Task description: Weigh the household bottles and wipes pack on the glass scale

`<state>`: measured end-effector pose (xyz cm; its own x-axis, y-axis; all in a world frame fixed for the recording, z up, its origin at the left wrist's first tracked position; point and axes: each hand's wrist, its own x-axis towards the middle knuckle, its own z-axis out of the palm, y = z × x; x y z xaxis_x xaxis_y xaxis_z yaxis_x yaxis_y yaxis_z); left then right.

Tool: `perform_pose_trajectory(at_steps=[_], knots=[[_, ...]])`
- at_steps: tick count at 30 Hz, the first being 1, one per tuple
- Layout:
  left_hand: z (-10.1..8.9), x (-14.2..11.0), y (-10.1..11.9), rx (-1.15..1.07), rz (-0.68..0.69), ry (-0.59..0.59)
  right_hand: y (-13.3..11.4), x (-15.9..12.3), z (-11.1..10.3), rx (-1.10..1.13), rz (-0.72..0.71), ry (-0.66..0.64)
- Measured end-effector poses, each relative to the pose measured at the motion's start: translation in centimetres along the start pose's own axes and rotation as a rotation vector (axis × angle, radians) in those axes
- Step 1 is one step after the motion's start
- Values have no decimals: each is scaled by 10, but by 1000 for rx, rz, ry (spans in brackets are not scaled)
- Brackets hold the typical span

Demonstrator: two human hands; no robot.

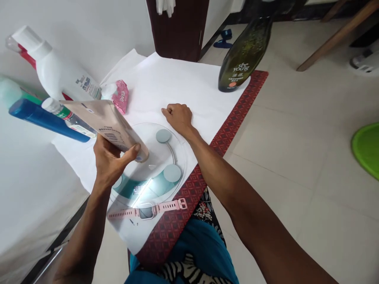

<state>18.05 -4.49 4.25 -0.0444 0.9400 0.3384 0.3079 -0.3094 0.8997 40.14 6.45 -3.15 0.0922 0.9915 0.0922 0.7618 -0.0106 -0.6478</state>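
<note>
My left hand (pixel 111 159) is wrapped round a beige bottle (pixel 106 122) with small dark print, its thumb along the near side. The bottle leans over a round glass scale (pixel 151 167) with grey discs and a teal band; I cannot tell whether its base touches the glass. My right hand (pixel 179 117) is closed in a loose fist on the white cloth, just beyond the scale, and nothing shows in it. A pink-strapped smartwatch (pixel 146 211) lies flat at the scale's near edge.
At the left stand a white detergent bottle (pixel 66 77), a blue bottle (pixel 47 120), a clear bottle with a white cap (pixel 60 110) and a pink packet (pixel 120 96). A dark green bottle (pixel 241 63) is by the red patterned table edge (pixel 233 122). A green stool (pixel 368 148) is at right.
</note>
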Motion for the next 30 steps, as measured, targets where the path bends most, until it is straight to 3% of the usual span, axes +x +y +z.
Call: perform_pose_trajectory(at_steps=[7, 22, 27, 30], knots=[[3, -5, -3, 32, 84, 44, 5, 1, 4, 44, -18, 36], [-7, -9, -5, -73, 47, -2, 7, 3, 7, 62, -27, 41], [-16, -8, -13, -120, 118, 72, 5, 1, 5, 65, -12, 41], [-26, -10, -26, -166, 82, 212, 3, 0, 3, 68, -13, 38]])
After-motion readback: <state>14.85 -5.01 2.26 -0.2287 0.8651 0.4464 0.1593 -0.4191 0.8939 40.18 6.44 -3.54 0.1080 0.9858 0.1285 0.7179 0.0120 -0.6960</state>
